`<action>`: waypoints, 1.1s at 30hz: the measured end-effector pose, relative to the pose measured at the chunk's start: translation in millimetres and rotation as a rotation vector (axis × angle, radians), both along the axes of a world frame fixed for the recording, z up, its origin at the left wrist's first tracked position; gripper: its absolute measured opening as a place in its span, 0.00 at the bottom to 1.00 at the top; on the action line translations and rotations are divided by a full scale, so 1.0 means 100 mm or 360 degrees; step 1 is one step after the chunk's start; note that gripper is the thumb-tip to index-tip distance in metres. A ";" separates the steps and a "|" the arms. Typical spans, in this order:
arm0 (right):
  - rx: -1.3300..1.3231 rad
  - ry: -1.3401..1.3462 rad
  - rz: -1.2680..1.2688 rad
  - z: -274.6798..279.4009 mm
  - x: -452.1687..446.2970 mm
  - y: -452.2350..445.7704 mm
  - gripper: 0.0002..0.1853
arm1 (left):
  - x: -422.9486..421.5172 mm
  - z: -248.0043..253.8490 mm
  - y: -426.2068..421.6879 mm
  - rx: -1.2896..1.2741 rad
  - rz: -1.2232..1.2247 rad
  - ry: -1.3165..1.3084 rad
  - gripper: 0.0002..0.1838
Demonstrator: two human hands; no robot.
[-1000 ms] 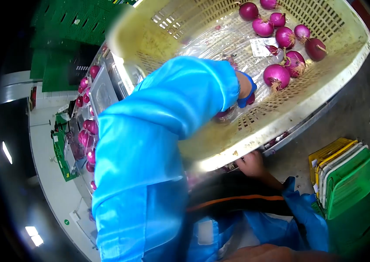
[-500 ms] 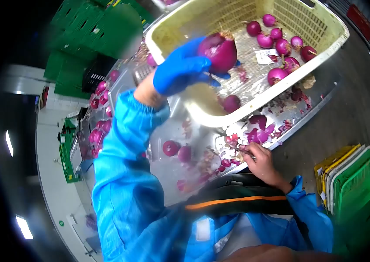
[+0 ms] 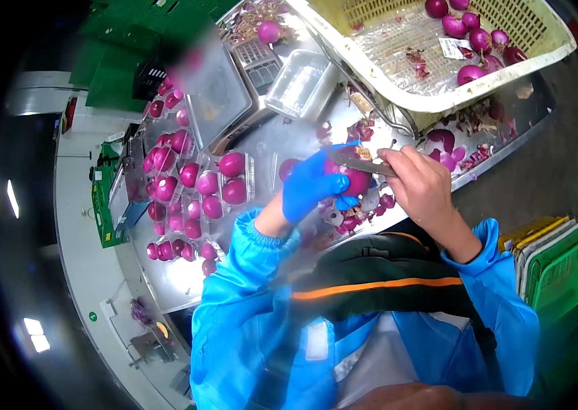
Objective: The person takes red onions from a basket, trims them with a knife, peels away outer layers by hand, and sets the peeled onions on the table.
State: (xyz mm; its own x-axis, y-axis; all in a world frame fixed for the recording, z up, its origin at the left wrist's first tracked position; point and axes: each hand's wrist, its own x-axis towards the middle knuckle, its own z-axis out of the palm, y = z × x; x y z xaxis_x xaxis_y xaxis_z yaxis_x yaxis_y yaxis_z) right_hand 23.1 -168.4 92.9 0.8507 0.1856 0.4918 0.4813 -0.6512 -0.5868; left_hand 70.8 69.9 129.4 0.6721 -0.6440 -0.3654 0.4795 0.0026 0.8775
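My left hand, in a blue glove, is closed around a red onion in front of me. Bare and ungloved, my right hand grips a knife whose blade lies across the top of that onion, by its dry root or stem end. Whether the blade has cut in, I cannot tell. Loose onion skins lie on the metal table below my hands. Beyond them stands a cream plastic crate with several red onions inside.
Several clear punnets of onions cover the table's left side. A scale and an empty clear tub stand behind. Green crates are stacked at the back left; more trays stand at the right.
My left hand has brought the onion from over the crate down toward me. My right hand has raised the knife to the onion. The view has shifted, showing more punnets.
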 end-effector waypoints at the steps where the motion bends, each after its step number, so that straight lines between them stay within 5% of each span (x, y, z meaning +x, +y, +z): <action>1: 0.0200 0.0114 0.0039 -0.02 -0.02 0.03 0.20 | -0.03 -0.07 0.01 0.0026 -0.0011 0.0002 0.36; 3: 0.0585 0.0307 0.0074 -0.09 -0.08 0.04 0.19 | -0.12 -0.12 -0.11 0.0201 0.0047 -0.0189 0.35; 4: 0.0963 0.0850 0.0148 -0.16 -0.18 0.01 0.28 | -0.14 -0.13 -0.16 0.0286 0.0005 -0.0066 0.38; 6: 0.0972 0.0698 0.0122 -0.24 -0.24 -0.01 0.34 | -0.18 -0.28 -0.30 0.0376 -0.0145 -0.0310 0.39; 10: 0.1659 0.1253 0.0152 -0.43 -0.43 -0.37 0.30 | -0.16 -0.37 -0.74 0.0272 -0.0307 -0.0445 0.33; 12: 0.1876 0.1578 -0.0004 -0.35 -0.54 -0.63 0.29 | -0.06 -0.08 -0.92 0.0733 -0.0807 -0.0869 0.32; 16: 0.2123 0.0779 -0.0762 -0.65 -0.60 -1.22 0.23 | 0.28 0.49 -1.15 0.0234 -0.0886 -0.1305 0.29; 18: 0.2070 0.0367 -0.1204 -0.56 -0.49 -1.69 0.22 | 0.56 0.55 -1.21 -0.0004 -0.0469 -0.1824 0.27; 20: 0.1794 0.0172 -0.1322 -0.39 -0.40 -2.34 0.25 | 0.78 0.70 -1.48 0.0269 -0.0128 -0.2055 0.26; 25: 0.0994 -0.0497 -0.1844 -0.12 0.24 -3.90 0.29 | 1.11 0.45 -1.73 0.0919 -0.0564 -0.2117 0.22; 29: 0.0635 -0.0244 -0.2196 -0.07 0.94 -4.74 0.34 | 1.05 0.57 -1.86 0.1011 -0.0633 -0.1791 0.20; 31: 0.0349 0.0276 -0.2280 -0.41 1.28 -5.13 0.36 | 1.09 0.60 -1.84 0.1046 -0.0731 -0.1789 0.19; 33: 0.0421 0.0244 -0.2094 -0.83 1.47 -5.15 0.40 | 1.11 0.62 -1.83 0.1024 -0.0771 -0.1730 0.19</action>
State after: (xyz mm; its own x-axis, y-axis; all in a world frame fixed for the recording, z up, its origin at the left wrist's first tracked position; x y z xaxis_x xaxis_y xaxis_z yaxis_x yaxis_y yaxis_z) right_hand 170.0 -683.6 9.8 0.3719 -0.8880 0.2705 -0.4883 -0.4349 -0.7566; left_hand 182.1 -113.0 191.4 0.5678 -0.8140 -0.1227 -0.6165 -0.5192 0.5919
